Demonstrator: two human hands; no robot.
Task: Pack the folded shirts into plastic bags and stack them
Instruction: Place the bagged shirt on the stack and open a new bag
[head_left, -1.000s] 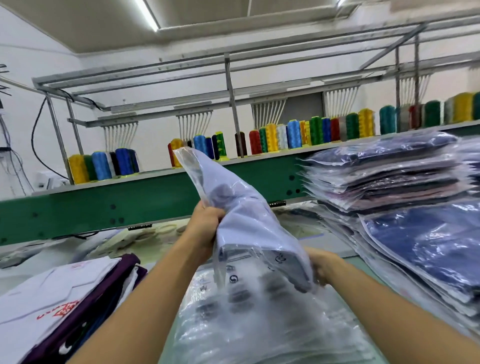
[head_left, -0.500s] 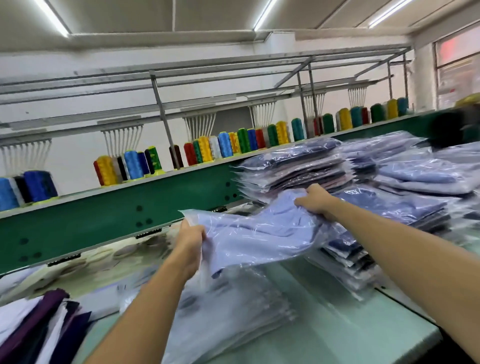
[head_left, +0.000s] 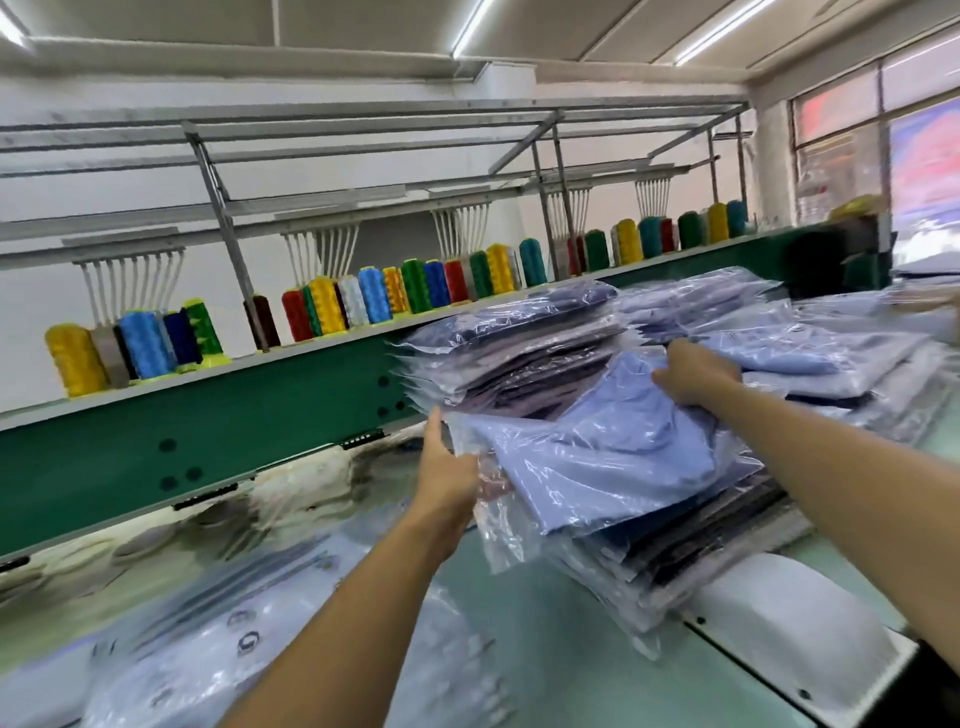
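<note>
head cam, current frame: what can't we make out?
Print on the empty bags: head view, motion-blurred.
How many packs in the stack: head view, bagged shirt covers the top, layers smeared.
Pale shape at far right: head view, cut off by frame edge, blurred.

The one view comes from a wide-angle camera on the person's head, facing forward and somewhat down across the pale green worktable (head_left: 571, 649). Both bare forearms enter from the bottom edge and run away from the lens to the left hand (head_left: 447, 467) and right hand (head_left: 696, 374). These hold the light blue folded shirt in its clear plastic bag (head_left: 613, 457) near mid-frame, close to the camera. Farther off, the long dark green machine beam (head_left: 260, 431) crosses slantwise, and white ceiling strip lights (head_left: 470, 26) line the top.
</note>
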